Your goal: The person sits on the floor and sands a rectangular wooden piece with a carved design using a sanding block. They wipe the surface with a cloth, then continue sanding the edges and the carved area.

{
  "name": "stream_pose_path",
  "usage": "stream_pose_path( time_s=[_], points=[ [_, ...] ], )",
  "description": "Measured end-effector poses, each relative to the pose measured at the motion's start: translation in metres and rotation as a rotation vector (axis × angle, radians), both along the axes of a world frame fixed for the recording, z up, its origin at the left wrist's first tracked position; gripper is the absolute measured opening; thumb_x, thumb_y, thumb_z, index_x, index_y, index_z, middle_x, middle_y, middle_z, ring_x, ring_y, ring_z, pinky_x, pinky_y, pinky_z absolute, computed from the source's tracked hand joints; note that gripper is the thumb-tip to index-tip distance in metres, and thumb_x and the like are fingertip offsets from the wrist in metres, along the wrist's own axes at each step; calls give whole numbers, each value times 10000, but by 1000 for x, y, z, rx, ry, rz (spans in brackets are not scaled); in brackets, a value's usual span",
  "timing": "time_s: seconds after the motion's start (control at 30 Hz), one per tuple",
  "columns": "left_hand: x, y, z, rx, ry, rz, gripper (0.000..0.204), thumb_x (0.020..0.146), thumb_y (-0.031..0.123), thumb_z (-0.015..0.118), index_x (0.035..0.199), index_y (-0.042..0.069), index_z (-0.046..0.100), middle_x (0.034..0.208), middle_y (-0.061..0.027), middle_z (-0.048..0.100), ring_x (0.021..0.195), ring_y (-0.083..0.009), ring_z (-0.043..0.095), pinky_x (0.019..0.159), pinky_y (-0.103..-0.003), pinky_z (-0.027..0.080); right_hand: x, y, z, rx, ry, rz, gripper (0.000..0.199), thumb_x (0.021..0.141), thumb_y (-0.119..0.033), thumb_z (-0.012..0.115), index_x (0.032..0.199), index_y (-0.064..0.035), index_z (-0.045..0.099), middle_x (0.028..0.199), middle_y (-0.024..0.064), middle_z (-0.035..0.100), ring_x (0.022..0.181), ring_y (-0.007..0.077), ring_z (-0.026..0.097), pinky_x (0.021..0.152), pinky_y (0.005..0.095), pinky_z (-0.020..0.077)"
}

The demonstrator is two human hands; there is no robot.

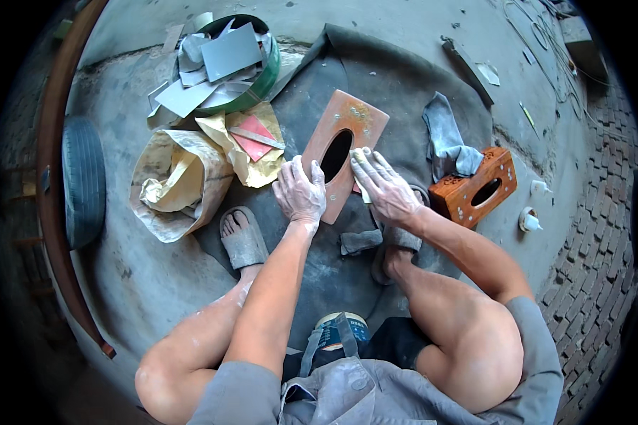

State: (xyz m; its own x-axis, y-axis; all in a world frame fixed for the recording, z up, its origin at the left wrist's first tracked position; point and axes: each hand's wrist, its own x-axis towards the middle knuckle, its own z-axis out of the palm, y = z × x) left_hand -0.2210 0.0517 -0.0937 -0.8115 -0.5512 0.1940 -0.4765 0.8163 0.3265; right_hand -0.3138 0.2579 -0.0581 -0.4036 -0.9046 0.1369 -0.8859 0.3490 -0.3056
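L hand (300, 191) lies flat, fingers spread, pinning the wooden panel (344, 152) w/ oval hole at its lower left edge. R hand (381, 185) presses a pale folded sanding sheet (362, 177) onto the panel's right edge, fingers nearly straight. Panel sits mid dark mat (397, 78) on the floor. Top end shows pale patchy marks; rest looks smooth, so prob. partway done. Finished-looking wooden box (475, 188) sits by the mat's right edge.

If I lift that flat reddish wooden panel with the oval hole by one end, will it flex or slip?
The flat reddish wooden panel with the oval hole looks rigid, so it probably won't flex. Its dusty face may be slippery. The left hand presses it onto dark cloth, suggesting it slides if unheld.
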Motion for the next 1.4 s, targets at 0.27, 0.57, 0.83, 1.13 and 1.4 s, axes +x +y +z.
stream_pose_path(
  time_s=[0.27,0.57,0.83,1.13,1.4],
  points=[
    [1,0,0,7,5,13,401,977,379,628,1219,60,620,1113,-130,632,1064,-325,626,870,-484,477,-22,-22,13,-22,-35,-57,671,836,-53,573,1474,114,448,1559,287,446,1465,397,437,1268,477,287],
    [-1,1,2,13,13,15,392,967,370,642,1197,53,634,1084,-121,639,1052,-313,634,862,-482,480,-41,-29,-2,20,94,-72,613,942,-101,517,1502,116,395,1560,302,427,1463,426,420,1263,481,275],
    [2,3,7,58,-1,20,377,980,360,631,1209,61,637,1108,-128,642,1072,-334,634,879,-487,486,-64,-47,-7,45,157,-105,596,939,-110,532,1478,119,425,1541,301,455,1454,413,442,1254,485,293],
    [-1,1,7,63,-9,23,379,972,355,641,1217,65,633,1105,-127,642,1063,-336,636,872,-484,486,-44,-52,2,-28,77,-17,604,917,-114,588,1473,91,469,1513,305,488,1438,407,465,1253,473,309],
    [1,2,8,53,13,17,375,976,346,637,1222,63,627,1116,-133,643,1073,-331,634,884,-484,481,-33,-66,6,7,95,1,637,887,-134,592,1458,117,465,1516,274,491,1442,371,464,1244,476,326]
  ],
)
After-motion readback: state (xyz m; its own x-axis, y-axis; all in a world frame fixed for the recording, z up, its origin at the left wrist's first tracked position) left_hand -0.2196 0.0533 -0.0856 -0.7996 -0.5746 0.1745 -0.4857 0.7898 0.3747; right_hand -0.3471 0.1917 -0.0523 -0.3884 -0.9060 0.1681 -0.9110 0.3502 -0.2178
